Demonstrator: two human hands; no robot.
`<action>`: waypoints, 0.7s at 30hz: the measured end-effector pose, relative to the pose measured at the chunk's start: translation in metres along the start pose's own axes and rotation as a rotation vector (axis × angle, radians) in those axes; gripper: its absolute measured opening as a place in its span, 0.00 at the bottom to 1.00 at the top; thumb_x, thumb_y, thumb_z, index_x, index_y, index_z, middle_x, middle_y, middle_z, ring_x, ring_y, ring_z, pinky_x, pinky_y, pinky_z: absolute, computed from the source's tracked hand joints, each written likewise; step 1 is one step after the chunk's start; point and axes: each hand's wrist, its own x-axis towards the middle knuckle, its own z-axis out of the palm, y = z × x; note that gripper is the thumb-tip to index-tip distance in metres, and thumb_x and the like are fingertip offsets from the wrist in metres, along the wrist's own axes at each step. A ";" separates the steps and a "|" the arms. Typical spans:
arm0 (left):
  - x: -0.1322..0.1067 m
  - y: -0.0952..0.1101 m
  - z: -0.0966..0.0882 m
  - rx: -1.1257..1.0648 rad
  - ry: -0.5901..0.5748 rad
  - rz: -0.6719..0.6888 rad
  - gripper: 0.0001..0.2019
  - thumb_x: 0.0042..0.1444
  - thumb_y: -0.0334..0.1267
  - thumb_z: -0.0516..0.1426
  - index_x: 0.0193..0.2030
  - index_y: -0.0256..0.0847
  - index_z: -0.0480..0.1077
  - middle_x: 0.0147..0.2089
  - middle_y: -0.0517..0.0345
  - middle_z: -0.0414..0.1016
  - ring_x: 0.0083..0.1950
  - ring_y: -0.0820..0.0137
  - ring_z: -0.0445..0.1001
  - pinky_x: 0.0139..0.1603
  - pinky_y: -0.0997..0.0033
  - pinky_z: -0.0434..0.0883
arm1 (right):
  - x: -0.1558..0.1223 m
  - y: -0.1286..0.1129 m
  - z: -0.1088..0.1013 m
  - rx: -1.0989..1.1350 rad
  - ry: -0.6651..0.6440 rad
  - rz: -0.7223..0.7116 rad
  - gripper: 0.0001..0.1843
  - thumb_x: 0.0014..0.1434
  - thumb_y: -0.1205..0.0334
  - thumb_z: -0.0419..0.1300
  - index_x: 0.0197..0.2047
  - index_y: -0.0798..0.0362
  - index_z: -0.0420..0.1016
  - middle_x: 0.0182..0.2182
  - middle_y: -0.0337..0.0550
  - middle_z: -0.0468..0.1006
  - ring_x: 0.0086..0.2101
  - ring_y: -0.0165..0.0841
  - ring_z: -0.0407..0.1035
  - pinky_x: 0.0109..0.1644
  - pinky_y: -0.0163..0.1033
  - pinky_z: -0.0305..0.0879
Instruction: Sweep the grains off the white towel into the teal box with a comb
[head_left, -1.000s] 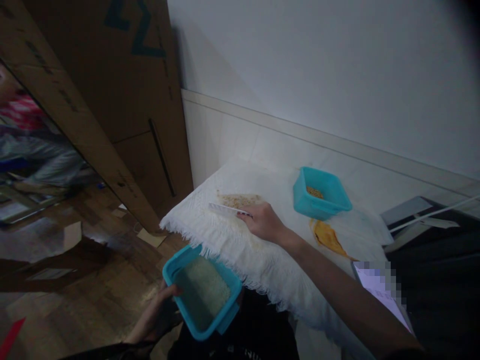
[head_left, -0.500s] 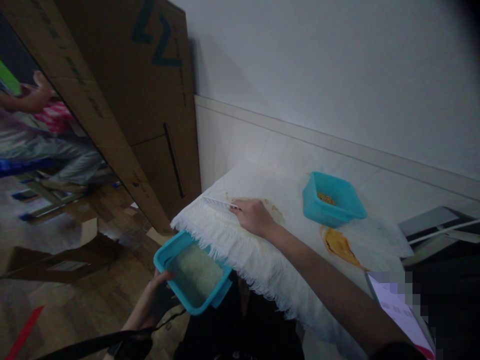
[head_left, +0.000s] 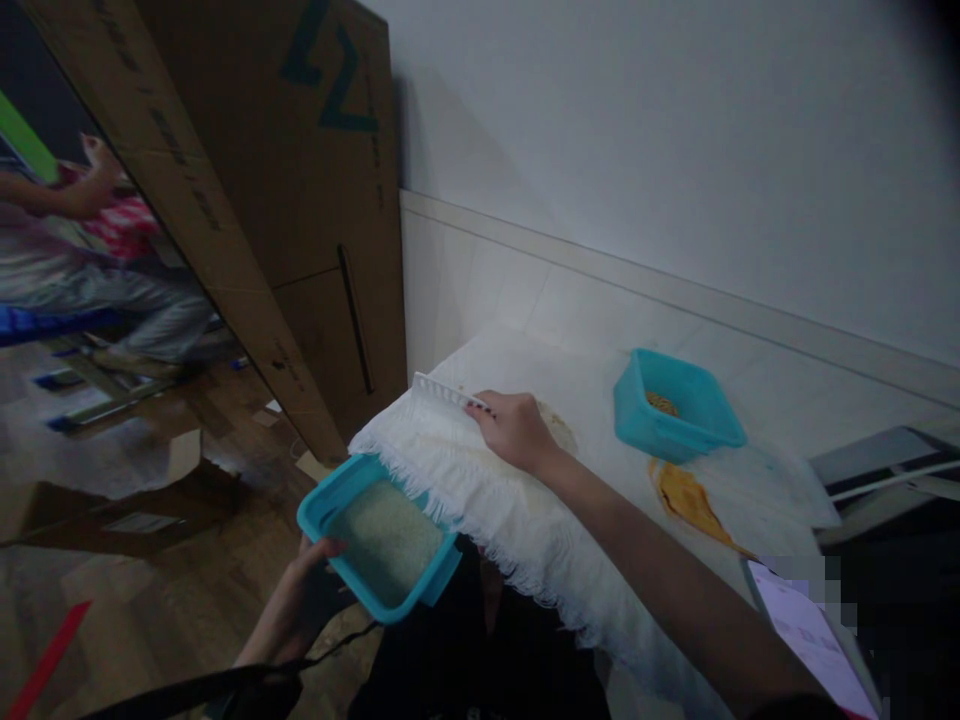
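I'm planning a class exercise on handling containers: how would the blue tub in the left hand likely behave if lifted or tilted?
The blue tub should stay stiff, since its walls and rim look straight in the left hand. Its pale, grainy contents would probably slide or spill if tilted much, because the top is open.

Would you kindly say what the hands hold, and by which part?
The left hand holds a blue tub by its left rim; the right hand holds a white toothed strip by its right end.
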 end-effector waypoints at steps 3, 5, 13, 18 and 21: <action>-0.004 0.000 0.005 0.043 0.019 0.026 0.34 0.49 0.37 0.70 0.63 0.54 0.67 0.46 0.55 0.82 0.45 0.52 0.84 0.52 0.44 0.80 | 0.019 -0.008 0.012 -0.023 -0.043 0.008 0.08 0.68 0.68 0.64 0.39 0.53 0.85 0.33 0.47 0.88 0.33 0.36 0.81 0.37 0.35 0.64; -0.005 -0.001 0.006 0.056 0.016 0.023 0.32 0.50 0.38 0.69 0.62 0.53 0.67 0.44 0.55 0.81 0.43 0.53 0.83 0.50 0.44 0.80 | 0.025 -0.015 0.019 -0.045 -0.105 -0.020 0.08 0.69 0.68 0.63 0.40 0.53 0.85 0.35 0.49 0.88 0.36 0.38 0.82 0.39 0.36 0.65; -0.012 0.002 0.014 0.057 0.036 0.048 0.31 0.51 0.38 0.68 0.61 0.55 0.66 0.47 0.55 0.79 0.42 0.54 0.82 0.46 0.46 0.80 | -0.005 -0.025 0.026 -0.023 -0.151 -0.098 0.09 0.69 0.68 0.62 0.42 0.54 0.85 0.34 0.49 0.88 0.35 0.38 0.82 0.40 0.37 0.69; -0.020 0.005 0.020 0.063 0.002 0.063 0.28 0.54 0.38 0.67 0.60 0.54 0.66 0.49 0.56 0.78 0.42 0.56 0.82 0.47 0.49 0.80 | -0.019 -0.028 0.022 0.080 -0.139 -0.145 0.10 0.69 0.69 0.61 0.44 0.55 0.86 0.37 0.48 0.89 0.35 0.37 0.83 0.40 0.36 0.71; -0.023 0.005 0.021 0.067 -0.021 0.067 0.29 0.54 0.39 0.68 0.61 0.54 0.65 0.46 0.57 0.79 0.41 0.56 0.82 0.47 0.49 0.79 | -0.008 -0.028 0.018 0.118 -0.099 -0.105 0.09 0.69 0.69 0.63 0.42 0.54 0.86 0.36 0.47 0.89 0.35 0.36 0.83 0.41 0.35 0.70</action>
